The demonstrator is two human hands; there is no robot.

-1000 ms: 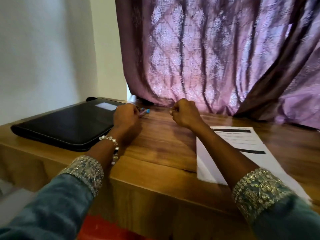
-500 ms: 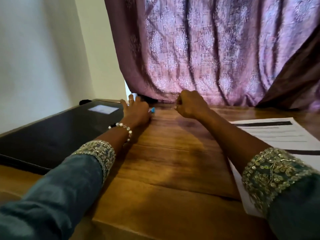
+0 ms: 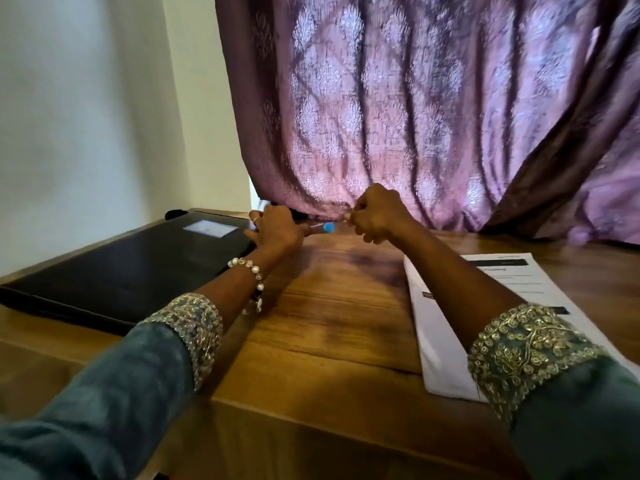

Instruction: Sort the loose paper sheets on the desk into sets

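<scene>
A stack of printed white paper sheets [image 3: 446, 327] lies on the wooden desk [image 3: 329, 323] at the right, partly under my right forearm. My left hand [image 3: 277, 232] is at the back of the desk beside the curtain and grips a pen [image 3: 327, 227] whose blue end points right. My right hand [image 3: 377, 216] is curled into a fist just right of that blue end, almost touching it. It pinches a small pale piece [image 3: 347, 216] at its fingertips; what that piece is cannot be made out.
A closed black folder case [image 3: 121, 268] with a white label lies on the desk's left side against the wall. A purple patterned curtain [image 3: 398, 116] hangs along the back edge. The desk's front edge runs below my forearms.
The two hands have come together, so the pen's blue end now sits right at my right fist. The view has shifted slightly.
</scene>
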